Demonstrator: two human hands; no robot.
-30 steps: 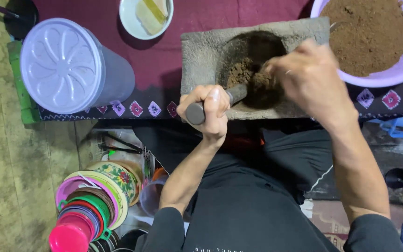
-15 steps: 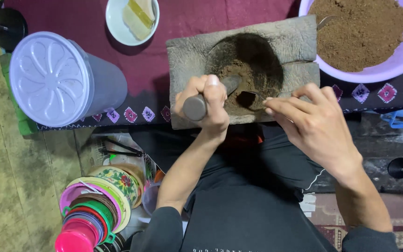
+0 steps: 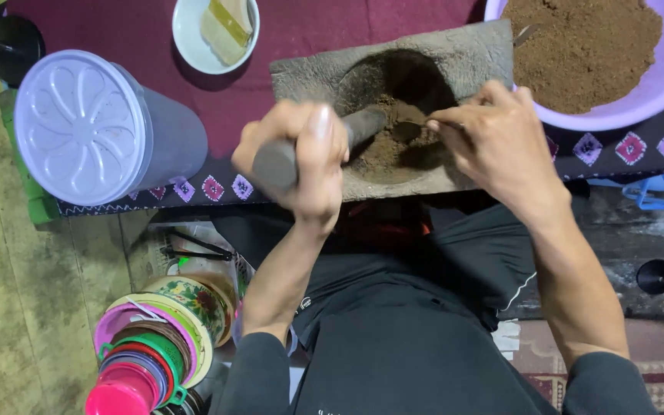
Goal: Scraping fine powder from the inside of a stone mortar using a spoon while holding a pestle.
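Stone mortar [image 3: 455,69] sits at upper centre of the frame, holding brown powder [image 3: 393,142] (coarse, heaped low), where the left hand [image 3: 301,157] grips a dark pestle [image 3: 286,157] and the right hand [image 3: 501,142] pinches a small spoon [image 3: 416,123].

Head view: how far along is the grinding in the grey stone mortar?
Done: brown powder fills the lilac plastic basin. In hand: left hand grips the dark stone pestle; right hand works a metal spoon in the grey stone mortar. Left: a clumpy brown heap there.
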